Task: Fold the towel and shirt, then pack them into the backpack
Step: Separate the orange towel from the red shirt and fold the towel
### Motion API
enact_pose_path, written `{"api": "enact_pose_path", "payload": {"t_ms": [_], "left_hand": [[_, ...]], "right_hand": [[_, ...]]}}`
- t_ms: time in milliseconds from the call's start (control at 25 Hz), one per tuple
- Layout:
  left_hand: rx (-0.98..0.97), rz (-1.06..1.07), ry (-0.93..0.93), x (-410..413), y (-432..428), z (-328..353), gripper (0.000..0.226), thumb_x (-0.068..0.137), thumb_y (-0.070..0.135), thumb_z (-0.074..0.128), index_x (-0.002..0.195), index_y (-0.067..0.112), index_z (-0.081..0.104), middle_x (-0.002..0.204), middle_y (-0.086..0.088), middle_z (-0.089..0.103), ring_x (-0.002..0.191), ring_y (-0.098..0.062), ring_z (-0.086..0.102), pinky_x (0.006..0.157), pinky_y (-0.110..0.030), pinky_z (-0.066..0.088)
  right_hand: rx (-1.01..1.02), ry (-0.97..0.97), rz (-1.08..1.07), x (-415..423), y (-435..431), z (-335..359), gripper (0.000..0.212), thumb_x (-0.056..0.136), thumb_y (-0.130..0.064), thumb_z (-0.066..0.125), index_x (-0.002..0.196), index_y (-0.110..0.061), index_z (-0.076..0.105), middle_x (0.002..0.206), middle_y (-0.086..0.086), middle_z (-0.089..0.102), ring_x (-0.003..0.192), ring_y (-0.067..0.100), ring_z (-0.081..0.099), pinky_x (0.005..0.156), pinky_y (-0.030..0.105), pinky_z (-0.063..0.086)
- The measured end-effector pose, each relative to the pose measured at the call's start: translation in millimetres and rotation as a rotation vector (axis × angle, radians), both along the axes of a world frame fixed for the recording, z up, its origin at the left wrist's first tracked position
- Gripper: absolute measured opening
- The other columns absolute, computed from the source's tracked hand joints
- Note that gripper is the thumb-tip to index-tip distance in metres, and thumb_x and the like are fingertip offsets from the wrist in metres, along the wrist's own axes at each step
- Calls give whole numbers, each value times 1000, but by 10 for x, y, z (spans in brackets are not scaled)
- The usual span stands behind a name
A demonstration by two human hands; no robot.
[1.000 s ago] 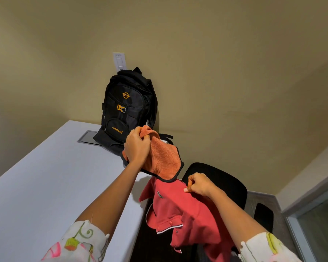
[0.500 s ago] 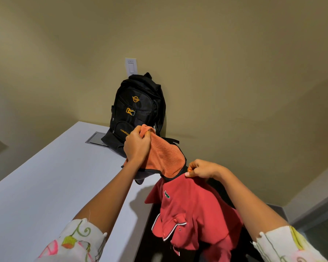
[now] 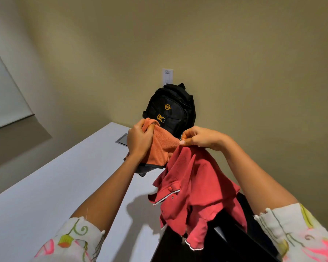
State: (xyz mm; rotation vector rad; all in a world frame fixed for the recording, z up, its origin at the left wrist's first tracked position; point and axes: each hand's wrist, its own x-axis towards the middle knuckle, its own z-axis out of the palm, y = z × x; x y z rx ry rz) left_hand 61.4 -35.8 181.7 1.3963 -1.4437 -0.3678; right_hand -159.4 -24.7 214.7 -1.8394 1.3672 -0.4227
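Towel [image 3: 162, 148] in your left hand [image 3: 139, 141], shirt [image 3: 193, 186] in your right hand [image 3: 201, 138] — you hold both up in the air, above the far end of the table [image 3: 45, 205]. Your left fingers are clenched round a bunched top corner of the orange towel, and the rest of it hangs down in front of the lower part of the backpack [image 3: 170, 108], its dark-trimmed bottom edge showing. Your right hand pinches the red shirt at its top between thumb and curled fingers; the cloth hangs crumpled below, collar and button placket to the left, a white-edged cuff at the bottom. It hangs over the table's right edge and in front of the black chair [image 3: 225, 242]. The two cloths overlap just under your right thumb, the shirt in front; neither is folded. Your hands are near each other, not touching. The backpack — black, with yellow marks on its front — stands upright at the table's far end against the wall, right below a white switch plate [image 3: 167, 77]. You cannot tell from here whether its main zip is open. A grey hatch [image 3: 122, 138] lies flush in the tabletop, just left of your left hand. Both your sleeves [image 3: 74, 241] are white with a flower print.
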Motion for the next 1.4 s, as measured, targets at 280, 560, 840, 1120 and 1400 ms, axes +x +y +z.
{"api": "enact_pose_path", "payload": {"t_ms": [280,560,840,1120,1400], "left_hand": [[-50,175,39,790,-20,250,26,85,46,56,86,23,67,73,4,68,74,-21,62,64,-37,52],[-79,366,67,1584,48,404,34,83,52,58,87,19,68,75,3,70,75,-21,63,67,-37,53],[-72,542,69,2428,162,398,32,83,57,57,96,31,71,87,7,73,85,-20,66,72,-36,54],[-61,674,49,3228,318,379,25,89,50,59,104,35,72,93,3,74,86,-21,65,65,-27,43],[6,844,63,3992,360,342,35,91,56,55,111,32,70,95,-1,72,87,-23,64,68,-29,43]], "right_hand": [[-195,-106,112,757,-324,654,22,92,-22,64,72,-17,58,66,-5,53,55,1,44,53,15,37],[-309,-124,213,1620,-668,942,14,93,-23,63,81,-15,61,74,2,54,64,9,44,58,24,35],[-340,-189,275,2559,-984,938,23,93,-19,62,72,-20,54,67,0,51,55,8,40,43,15,30],[-403,-172,315,3595,-1304,772,18,88,-19,68,73,-18,58,64,0,50,58,12,44,53,23,37],[-299,-298,250,4758,-1614,578,16,89,-18,67,77,-15,59,82,12,58,66,27,62,58,38,59]]}}
